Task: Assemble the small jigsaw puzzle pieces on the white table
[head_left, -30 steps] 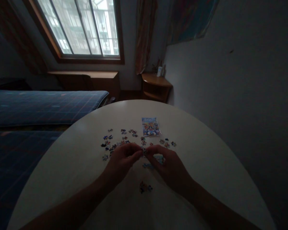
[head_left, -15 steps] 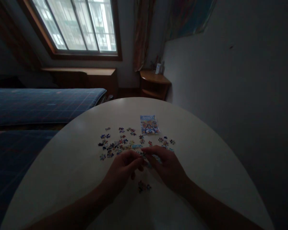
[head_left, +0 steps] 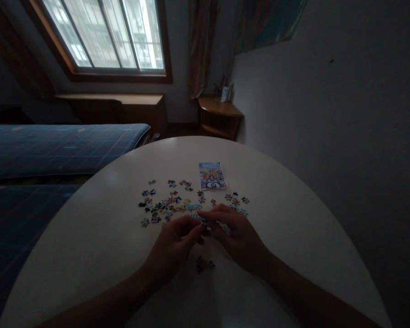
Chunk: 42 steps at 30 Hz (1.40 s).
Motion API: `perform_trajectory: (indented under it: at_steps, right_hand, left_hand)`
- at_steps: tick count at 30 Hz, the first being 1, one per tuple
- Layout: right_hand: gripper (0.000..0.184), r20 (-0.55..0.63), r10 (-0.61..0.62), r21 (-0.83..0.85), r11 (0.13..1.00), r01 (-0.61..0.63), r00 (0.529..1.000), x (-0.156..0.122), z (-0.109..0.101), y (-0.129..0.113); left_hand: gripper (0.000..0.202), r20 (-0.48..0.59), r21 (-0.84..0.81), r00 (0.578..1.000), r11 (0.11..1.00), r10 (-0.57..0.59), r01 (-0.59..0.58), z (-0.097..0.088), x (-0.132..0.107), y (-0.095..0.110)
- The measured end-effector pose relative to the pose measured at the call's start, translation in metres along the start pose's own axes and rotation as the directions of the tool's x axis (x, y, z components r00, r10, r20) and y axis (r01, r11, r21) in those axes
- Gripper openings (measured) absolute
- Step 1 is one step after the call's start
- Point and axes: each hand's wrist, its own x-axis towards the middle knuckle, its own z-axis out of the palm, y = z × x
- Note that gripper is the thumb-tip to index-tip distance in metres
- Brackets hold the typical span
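My left hand and my right hand meet fingertip to fingertip low over a round white table. Both pinch small jigsaw pieces between thumb and fingers; the pieces are mostly hidden. Several loose jigsaw pieces lie scattered just beyond my hands. A small joined cluster of pieces rests on the table between my wrists. A colourful picture card lies flat further back, right of centre.
A bed with a blue checked cover stands to the left of the table. A wooden corner shelf and a window are at the back. A plain wall runs close along the right.
My hands have drawn slightly nearer to me and lower, staying together at the fingertips. The view has tilted a little, so the table and pieces sit higher in the picture.
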Motion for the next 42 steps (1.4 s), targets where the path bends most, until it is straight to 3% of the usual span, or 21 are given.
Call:
perform_trajectory:
  at_steps: [4, 11, 23, 42]
  right_hand:
    - [0.029, 0.008, -0.011, -0.041, 0.999, 0.012, 1.000, 0.0007, -0.0016, 0.0005]
    - [0.016, -0.041, 0.049, -0.084, 0.995, -0.052, 0.998, -0.0008, -0.0011, 0.0001]
    - [0.026, -0.050, 0.023, -0.094, 0.995, -0.027, 0.999, -0.0024, 0.0010, -0.0008]
    - [0.021, -0.067, 0.009, -0.103, 0.994, -0.016, 0.998, -0.0044, -0.0022, 0.0016]
  left_hand:
    - [0.031, -0.003, 0.031, 0.999, 0.998, 0.052, -0.051, -0.0013, 0.0002, 0.0012]
    - [0.029, -0.073, 0.023, 0.997, 1.000, 0.015, -0.013, -0.0006, -0.0013, -0.0042]
    - [0.029, -0.057, 0.041, 0.996, 0.997, 0.063, -0.061, -0.0004, -0.0043, -0.0007]
    - [0.023, -0.084, 0.092, 0.989, 0.989, 0.120, -0.112, 0.0013, -0.0075, 0.0021]
